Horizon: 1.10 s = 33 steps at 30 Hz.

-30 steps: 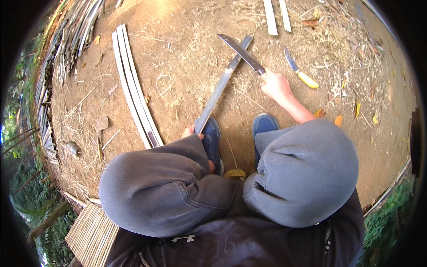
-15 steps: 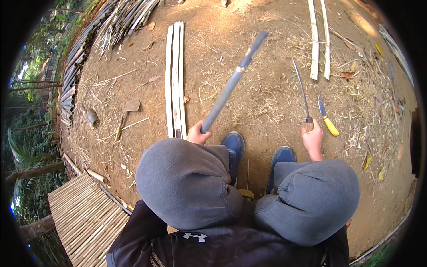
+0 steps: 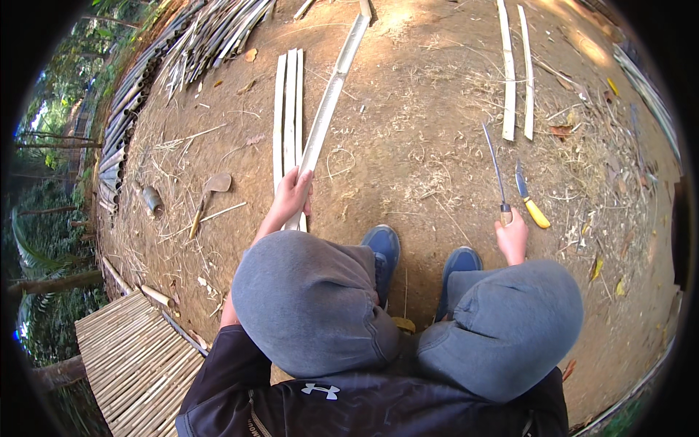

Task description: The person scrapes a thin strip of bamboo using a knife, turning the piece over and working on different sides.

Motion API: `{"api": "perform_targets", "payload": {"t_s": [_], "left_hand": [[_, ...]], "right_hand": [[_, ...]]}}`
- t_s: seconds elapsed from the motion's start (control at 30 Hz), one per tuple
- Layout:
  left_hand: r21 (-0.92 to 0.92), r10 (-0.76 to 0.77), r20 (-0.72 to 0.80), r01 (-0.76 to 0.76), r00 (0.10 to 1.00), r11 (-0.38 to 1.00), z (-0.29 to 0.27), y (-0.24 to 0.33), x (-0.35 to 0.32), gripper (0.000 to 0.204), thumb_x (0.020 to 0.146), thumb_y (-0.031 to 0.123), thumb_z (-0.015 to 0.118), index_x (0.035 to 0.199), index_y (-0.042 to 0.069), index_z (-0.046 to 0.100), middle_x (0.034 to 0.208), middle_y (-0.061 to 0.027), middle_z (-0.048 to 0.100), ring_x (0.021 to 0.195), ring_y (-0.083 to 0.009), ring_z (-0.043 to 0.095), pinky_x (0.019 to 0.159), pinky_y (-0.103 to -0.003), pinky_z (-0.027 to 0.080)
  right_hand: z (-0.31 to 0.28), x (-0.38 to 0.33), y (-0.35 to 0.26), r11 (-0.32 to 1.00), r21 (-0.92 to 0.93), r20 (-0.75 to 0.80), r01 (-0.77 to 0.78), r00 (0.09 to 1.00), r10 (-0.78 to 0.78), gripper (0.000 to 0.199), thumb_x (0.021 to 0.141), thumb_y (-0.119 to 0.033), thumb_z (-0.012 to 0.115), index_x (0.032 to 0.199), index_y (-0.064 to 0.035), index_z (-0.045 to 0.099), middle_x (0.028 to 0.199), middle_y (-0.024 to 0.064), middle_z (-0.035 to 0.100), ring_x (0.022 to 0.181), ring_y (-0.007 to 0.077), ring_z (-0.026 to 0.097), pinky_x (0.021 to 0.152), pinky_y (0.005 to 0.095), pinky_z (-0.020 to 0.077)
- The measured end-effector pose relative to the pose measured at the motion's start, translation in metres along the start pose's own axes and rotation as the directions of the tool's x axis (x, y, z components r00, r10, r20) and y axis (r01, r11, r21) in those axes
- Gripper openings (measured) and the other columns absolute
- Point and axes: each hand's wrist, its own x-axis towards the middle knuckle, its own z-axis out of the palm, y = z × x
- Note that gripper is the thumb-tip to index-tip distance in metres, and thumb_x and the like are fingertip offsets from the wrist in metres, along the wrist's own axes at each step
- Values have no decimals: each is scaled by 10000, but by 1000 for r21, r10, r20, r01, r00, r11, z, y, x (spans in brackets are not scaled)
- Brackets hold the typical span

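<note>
A long split bamboo piece slants away from me, its pale hollow inner face turned up. My left hand is closed around it close to its near end. Beside and partly beneath it lie a few pale bamboo strips on the ground. My right hand grips the wooden handle of a long, narrow-bladed knife, blade pointing away from me. Just right of that blade, a second knife with a yellow handle rests on the dirt.
Two more pale strips lie at the far right. On the left are a small hatchet-like tool, a short bamboo tube, a slatted bamboo mat and stacked bamboo poles. Shavings litter the dirt floor.
My left hand has moved left and forward with the bamboo piece, which has turned from its grey outer side to its pale inside. My right hand stays on the knife handle, barely shifted.
</note>
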Motion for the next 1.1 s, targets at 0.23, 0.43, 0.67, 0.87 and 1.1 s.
{"api": "perform_targets", "payload": {"t_s": [0.23, 0.43, 0.67, 0.87, 1.1], "left_hand": [[-32, -26, 92, 29, 995, 999, 13, 23, 24, 441, 1087, 428, 364, 1115, 18, 525, 739, -46, 548, 464, -130, 538, 404, -286, 446], [111, 11, 112, -24, 994, 994, 38, 58, 35, 393, 1040, 308, 544, 1282, 21, 424, 704, -35, 553, 445, -110, 504, 388, -270, 408], [177, 110, 210, -149, 971, 973, 56, 99, 44, 588, 941, 171, 658, 1408, -30, 361, 726, -66, 565, 456, -116, 525, 386, -292, 418], [210, 125, 268, -184, 955, 960, 77, 120, 58, 573, 908, 116, 641, 1392, -42, 376, 707, -60, 542, 474, -124, 543, 397, -289, 436], [134, 151, 396, -220, 906, 966, 123, 140, 43, 465, 955, 240, 608, 1328, -4, 473, 660, -34, 531, 426, -110, 516, 380, -275, 423]], "right_hand": [[7, 1, -34, 988, -155, 162, -27, 985, 53, 343, 810, -182, 684, 1119, -56, 605, 937, 235, 710, 960, 425, 683, 836, 509, 520], [46, -9, -40, 1000, 14, 274, 28, 961, -30, 449, 822, -149, 676, 1212, -9, 501, 1006, 259, 679, 976, 429, 669, 877, 496, 508], [57, -33, -56, 984, -127, 309, 127, 948, -82, 544, 764, -219, 763, 1163, 21, 481, 1117, 228, 612, 1092, 386, 612, 904, 470, 515], [20, -11, -81, 962, -241, 438, 132, 899, -14, 574, 794, -435, 784, 1116, 2, 597, 996, 189, 699, 972, 346, 692, 864, 451, 539], [-14, 74, -149, 844, 531, 577, -80, 763, -291, 636, 933, -419, 703, 1405, -42, 502, 1136, 134, 668, 951, 193, 666, 810, 353, 566]]}}
